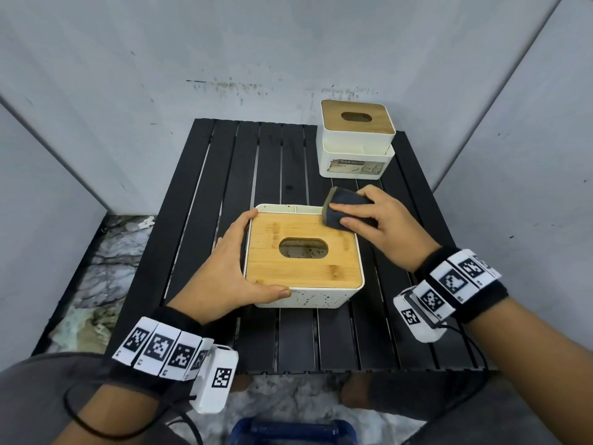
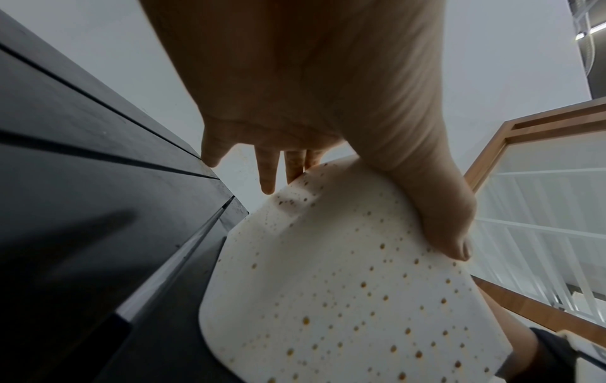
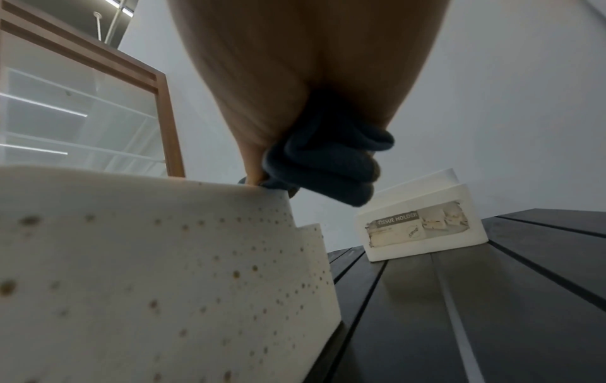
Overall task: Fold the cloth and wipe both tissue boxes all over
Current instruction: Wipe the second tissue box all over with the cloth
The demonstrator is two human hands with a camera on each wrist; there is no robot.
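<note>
A speckled white tissue box (image 1: 308,297) with a bamboo lid (image 1: 301,252) stands in the middle of the black slatted table (image 1: 199,220). My left hand (image 1: 231,268) braces its left side, thumb along the front rim and fingers at the far left corner; the same box (image 2: 328,298) fills the left wrist view. My right hand (image 1: 382,223) holds a folded dark blue cloth (image 1: 346,208) against the lid's far right corner. The bunched cloth (image 3: 328,160) shows under the palm above the box (image 3: 147,259). A second white tissue box (image 1: 356,146) stands at the back right.
Grey wall panels close in the table on three sides. The second box (image 3: 420,228) carries a "TISSUE HOLDER" label. A gap with rubble-like floor (image 1: 106,268) lies left of the table. A blue object (image 1: 295,431) sits below the table's near edge.
</note>
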